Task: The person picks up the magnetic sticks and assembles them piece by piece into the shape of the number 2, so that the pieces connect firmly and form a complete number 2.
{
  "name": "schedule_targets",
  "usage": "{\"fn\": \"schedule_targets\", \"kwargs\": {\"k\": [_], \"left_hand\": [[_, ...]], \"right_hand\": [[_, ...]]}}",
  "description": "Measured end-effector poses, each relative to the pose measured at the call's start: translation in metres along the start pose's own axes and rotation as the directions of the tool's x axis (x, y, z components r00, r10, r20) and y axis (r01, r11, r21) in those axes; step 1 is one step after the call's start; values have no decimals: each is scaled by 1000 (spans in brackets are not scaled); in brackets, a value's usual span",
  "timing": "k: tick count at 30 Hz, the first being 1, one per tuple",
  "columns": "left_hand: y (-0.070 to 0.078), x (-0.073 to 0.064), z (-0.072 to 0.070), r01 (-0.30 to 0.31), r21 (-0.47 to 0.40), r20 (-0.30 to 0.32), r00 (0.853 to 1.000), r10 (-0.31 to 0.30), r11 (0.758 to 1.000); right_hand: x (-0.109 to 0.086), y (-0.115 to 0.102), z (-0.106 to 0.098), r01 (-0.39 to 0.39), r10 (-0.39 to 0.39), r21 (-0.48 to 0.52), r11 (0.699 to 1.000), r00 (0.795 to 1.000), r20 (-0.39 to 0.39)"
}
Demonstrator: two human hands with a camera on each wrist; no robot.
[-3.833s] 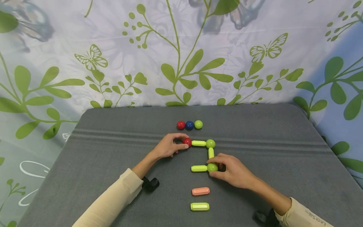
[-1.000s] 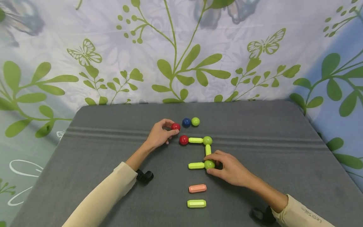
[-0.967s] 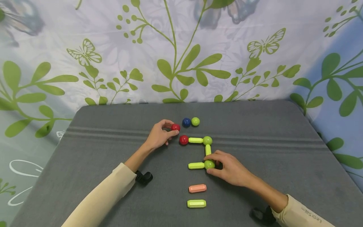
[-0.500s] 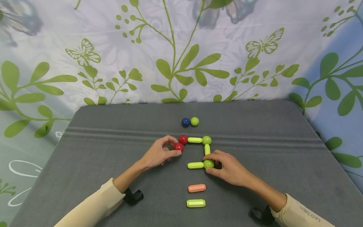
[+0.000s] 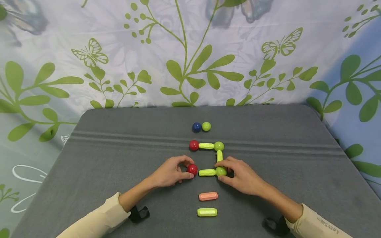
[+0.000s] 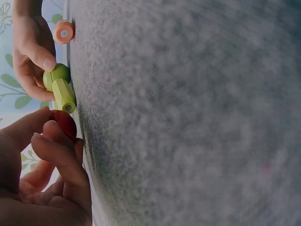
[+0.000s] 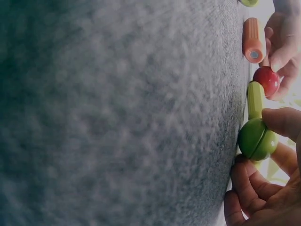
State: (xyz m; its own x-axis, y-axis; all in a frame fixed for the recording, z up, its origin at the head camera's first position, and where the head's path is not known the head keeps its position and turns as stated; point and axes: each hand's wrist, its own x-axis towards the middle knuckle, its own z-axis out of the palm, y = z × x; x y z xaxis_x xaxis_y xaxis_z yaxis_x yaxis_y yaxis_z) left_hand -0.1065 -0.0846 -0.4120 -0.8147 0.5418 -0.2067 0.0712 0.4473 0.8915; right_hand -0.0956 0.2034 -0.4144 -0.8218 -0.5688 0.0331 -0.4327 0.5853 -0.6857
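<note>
My left hand pinches a glossy red ball between thumb and fingers. The ball sits just off the left end of a yellow-green ridged rod, with a thin gap in the head view. At the rod's other end is a green ball, gripped by my right hand. From that ball a second yellow-green rod runs up to another green ball. A third rod leads left from there to a second red ball. A grey metallic disc shows on the rod end in the left wrist view.
A blue ball and a lime ball lie side by side farther back. Nearer me lie an orange rod and a loose yellow-green rod. Grey cloth covers the table; a patterned curtain hangs behind.
My left hand let go of the first red ball, took the other from the back row and brought it toward me to the lower rod's left end. The right hand kept its hold.
</note>
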Motion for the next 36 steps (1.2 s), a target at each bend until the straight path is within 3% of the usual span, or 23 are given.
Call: {"fn": "schedule_targets", "kwargs": {"k": [6, 20, 36], "left_hand": [[0, 1, 0, -16, 33, 15, 1000, 16, 999], [-2, 3, -2, -20, -11, 36, 999, 21, 1000], [0, 7, 1, -26, 39, -7, 1000, 26, 999]], "right_hand": [[-1, -4, 2, -28, 28, -40, 999, 1000, 0], [8, -11, 11, -70, 59, -209, 976, 997, -58], [7, -9, 14, -68, 53, -170, 983, 994, -95]]}}
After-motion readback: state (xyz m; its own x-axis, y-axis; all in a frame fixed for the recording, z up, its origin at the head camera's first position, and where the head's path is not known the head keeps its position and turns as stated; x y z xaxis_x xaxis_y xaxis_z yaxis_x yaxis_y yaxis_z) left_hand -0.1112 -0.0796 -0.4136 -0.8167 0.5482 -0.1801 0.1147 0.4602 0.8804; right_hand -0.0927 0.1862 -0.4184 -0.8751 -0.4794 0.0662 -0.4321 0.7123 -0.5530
